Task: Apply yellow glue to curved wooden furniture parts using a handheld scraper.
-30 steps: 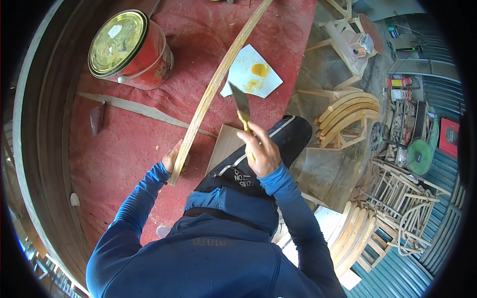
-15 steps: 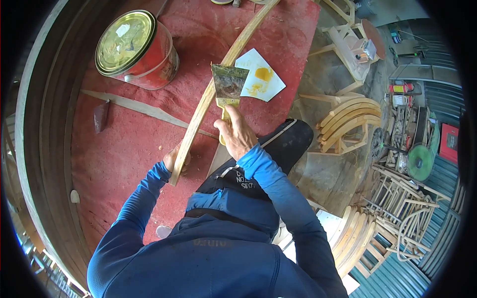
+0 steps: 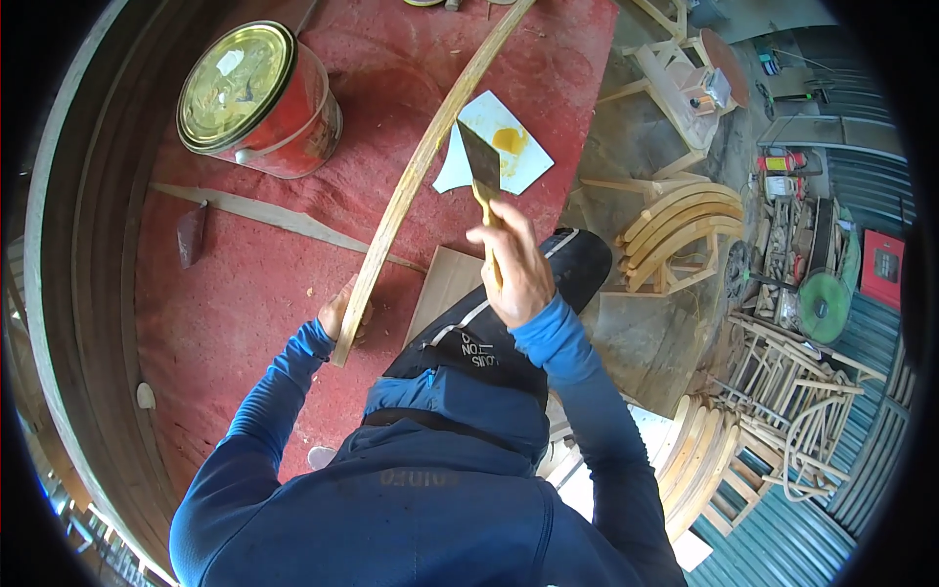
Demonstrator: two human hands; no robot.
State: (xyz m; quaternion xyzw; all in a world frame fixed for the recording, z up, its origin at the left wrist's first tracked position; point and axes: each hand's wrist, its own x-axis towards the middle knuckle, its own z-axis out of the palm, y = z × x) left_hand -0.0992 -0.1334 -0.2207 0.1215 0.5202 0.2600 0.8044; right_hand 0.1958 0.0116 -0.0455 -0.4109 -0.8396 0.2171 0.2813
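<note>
My left hand (image 3: pixel 339 311) is closed around the near end of a long, slightly curved wooden strip (image 3: pixel 409 186); part of its fingers is hidden behind the wood. The strip slants away toward the upper right over a red surface. In my right hand (image 3: pixel 518 266) is a putty knife (image 3: pixel 481 161), gripped by its yellow handle, its dark blade turned nearly edge-on. The blade is apart from the strip, in front of a white board (image 3: pixel 533 161) that carries a smear of yellow-brown paste.
A red bucket (image 3: pixel 293 127) with a yellowish lid stands at the upper left. Near it lie a thin wooden slat (image 3: pixel 264 215) and a dark reddish piece (image 3: pixel 192 235). Curved wooden parts (image 3: pixel 685 223) are stacked at the right, with a green fan (image 3: pixel 824 305) beyond.
My right hand has moved right and toward me, taking the putty knife off the strip. The blade has turned from broadside to nearly edge-on. My left hand still holds the strip.
</note>
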